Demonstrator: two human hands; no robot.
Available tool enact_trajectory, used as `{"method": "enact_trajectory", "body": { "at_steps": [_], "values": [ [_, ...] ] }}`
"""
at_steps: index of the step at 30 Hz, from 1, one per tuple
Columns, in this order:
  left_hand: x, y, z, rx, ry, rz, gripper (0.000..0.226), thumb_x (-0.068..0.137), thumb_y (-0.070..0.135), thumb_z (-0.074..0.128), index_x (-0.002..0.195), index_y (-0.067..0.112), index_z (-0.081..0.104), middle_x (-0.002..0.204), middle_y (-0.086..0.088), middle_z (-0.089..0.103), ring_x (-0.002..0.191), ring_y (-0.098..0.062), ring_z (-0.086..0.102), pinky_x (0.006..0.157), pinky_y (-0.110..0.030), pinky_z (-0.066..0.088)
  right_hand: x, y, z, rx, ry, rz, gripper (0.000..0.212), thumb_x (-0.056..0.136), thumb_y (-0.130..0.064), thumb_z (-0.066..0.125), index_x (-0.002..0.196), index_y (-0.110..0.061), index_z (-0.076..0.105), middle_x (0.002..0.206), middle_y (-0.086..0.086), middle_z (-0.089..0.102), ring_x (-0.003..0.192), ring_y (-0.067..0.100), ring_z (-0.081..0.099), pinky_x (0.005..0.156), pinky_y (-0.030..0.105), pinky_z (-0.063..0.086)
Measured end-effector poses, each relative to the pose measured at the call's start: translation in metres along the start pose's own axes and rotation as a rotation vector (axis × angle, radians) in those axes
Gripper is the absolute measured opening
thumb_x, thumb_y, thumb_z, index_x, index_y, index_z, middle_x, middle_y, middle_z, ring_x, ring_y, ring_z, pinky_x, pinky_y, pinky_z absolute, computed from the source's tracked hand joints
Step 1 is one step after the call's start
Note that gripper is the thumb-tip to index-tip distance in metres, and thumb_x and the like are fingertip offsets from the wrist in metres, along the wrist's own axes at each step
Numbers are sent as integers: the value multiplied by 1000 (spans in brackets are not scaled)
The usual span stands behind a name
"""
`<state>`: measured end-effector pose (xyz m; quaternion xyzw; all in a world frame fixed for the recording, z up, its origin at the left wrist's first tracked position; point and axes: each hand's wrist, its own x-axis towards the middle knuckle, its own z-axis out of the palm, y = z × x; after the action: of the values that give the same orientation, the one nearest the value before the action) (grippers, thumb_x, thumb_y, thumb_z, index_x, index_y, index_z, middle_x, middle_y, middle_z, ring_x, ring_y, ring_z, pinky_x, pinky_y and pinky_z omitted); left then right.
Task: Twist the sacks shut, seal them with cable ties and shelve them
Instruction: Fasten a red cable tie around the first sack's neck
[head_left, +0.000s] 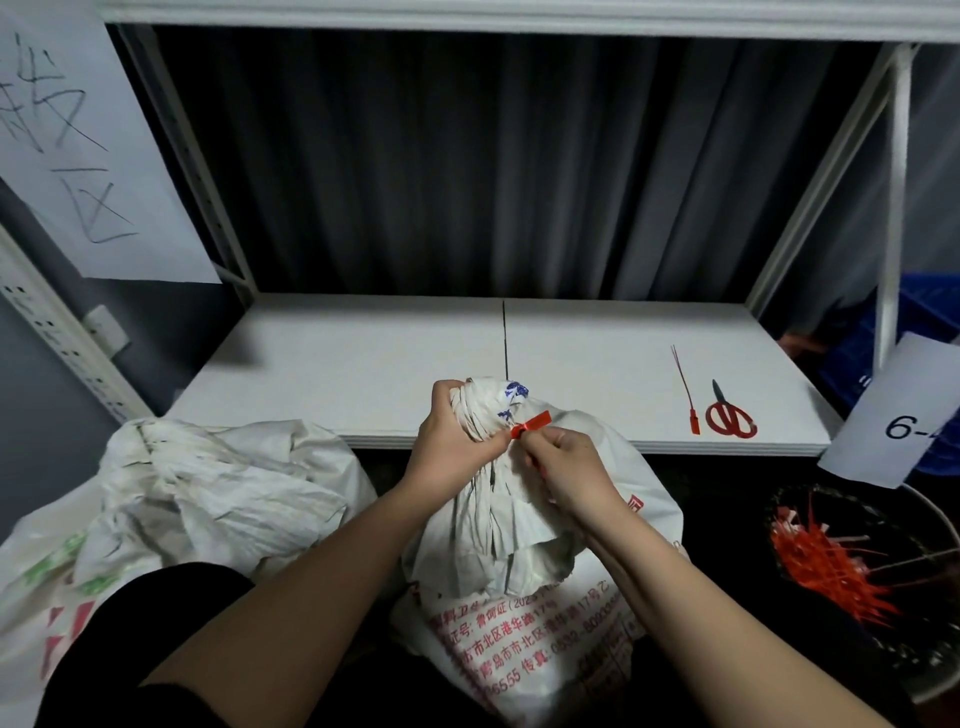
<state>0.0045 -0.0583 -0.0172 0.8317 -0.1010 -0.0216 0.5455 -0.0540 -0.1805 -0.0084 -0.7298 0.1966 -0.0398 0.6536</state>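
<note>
The left hand (451, 435) grips the twisted neck of the white woven plastic sack (524, 519) while the right hand's (566, 475) curled fingers (540, 441) pinch the red plastic cable tie (531, 425) around it.

A storeroom: white metal shelving (519, 364) with numbered paper labels (904, 415), stacked sacks (208, 483).

White metal shelving unit (571, 358) — dark pleated curtain (493, 166) behind, grey wall (36, 415) at left; dim light.

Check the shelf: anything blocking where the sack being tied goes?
Mostly no. The shelf board behind the sack is bare at left and centre. Only a spare cable tie and scissors lie toward its right front edge.
</note>
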Motion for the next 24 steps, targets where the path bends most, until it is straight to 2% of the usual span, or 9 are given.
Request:
{"method": "enact_trajectory", "body": {
  "at_steps": [3, 6, 8, 10, 13, 16, 18, 21, 24],
  "values": [
    [2, 3, -1, 66, -12, 3, 62, 75, 26, 78, 122, 18, 38, 101, 7, 56, 94, -15, 57, 76, -24, 41, 3, 2, -3, -29, -25, 17, 43, 89, -13, 53, 47, -18, 46, 40, -6, 32, 38, 9, 25, 38, 21, 19],
    [3, 5, 1, 93, 31, 19, 65, 75, 33, 78, 124, 20, 37, 106, 4, 60, 97, -19, 60, 82, -32, 49, 7, -4, -12, 48, -47, 34, 45, 96, -24, 49, 51, -17, 51, 43, 1, 38, 37, 13, 32, 37, 19, 23],
    [3, 8, 6, 74, 53, 5, 69, 76, 35, 76, 129, 22, 33, 113, 1, 60, 101, -21, 60, 85, -36, 50, 9, -8, -22, 130, 43, 37, 46, 100, -24, 38, 59, -9, 52, 42, 4, 46, 36, 15, 40, 39, 19, 30],
    [4, 8, 11, -13, 39, -44, 80, 78, 30, 76, 138, 19, 25, 128, -4, 53, 114, -23, 55, 93, -33, 46, 13, 0, -28, 143, 120, 34, 32, 98, -17, 36, 73, -7, 53, 50, 6, 55, 43, 17, 47, 46, 24, 35],
    [6, 9, 13, -168, -82, -125, 92, 82, 19, 73, 147, 15, 9, 143, -9, 37, 130, -22, 41, 108, -33, 36, 14, 21, -24, -43, 53, 3, 8, 88, -14, 55, 90, -20, 51, 74, 4, 62, 62, 17, 54, 63, 35, 46],
    [2, 3, 2, -145, -280, -121, 86, 88, 7, 61, 147, 21, 1, 140, -5, 35, 124, -17, 43, 96, -23, 41, 8, 33, -20, -264, -69, -89, 54, 72, -16, 72, 120, -20, 46, 100, -3, 55, 83, 10, 53, 83, 28, 49],
    [-4, -7, -5, -68, -375, -97, 91, 85, 6, 61, 148, 22, -3, 141, -1, 32, 128, -14, 39, 100, -23, 40, 7, 38, -20, -421, -34, -211, 71, 68, -23, 74, 131, -18, 44, 116, -5, 49, 99, 8, 49, 98, 31, 45],
    [-7, -29, -11, 123, -381, -85, 103, 68, 32, 70, 149, 20, 8, 148, 0, 31, 136, -16, 33, 113, -38, 34, 8, 42, -20, -535, 45, -270, 62, 78, -19, 72, 135, -17, 46, 122, -5, 45, 114, 14, 47, 105, 33, 38],
    [-10, -40, -5, 242, -363, -85, 89, 68, 51, 69, 142, 16, 32, 139, -4, 43, 131, -20, 42, 109, -38, 37, 10, 46, -16, -644, 92, -326, 54, 86, -21, 64, 136, -18, 46, 132, 2, 49, 121, 19, 47, 103, 33, 36]
  ]
}}
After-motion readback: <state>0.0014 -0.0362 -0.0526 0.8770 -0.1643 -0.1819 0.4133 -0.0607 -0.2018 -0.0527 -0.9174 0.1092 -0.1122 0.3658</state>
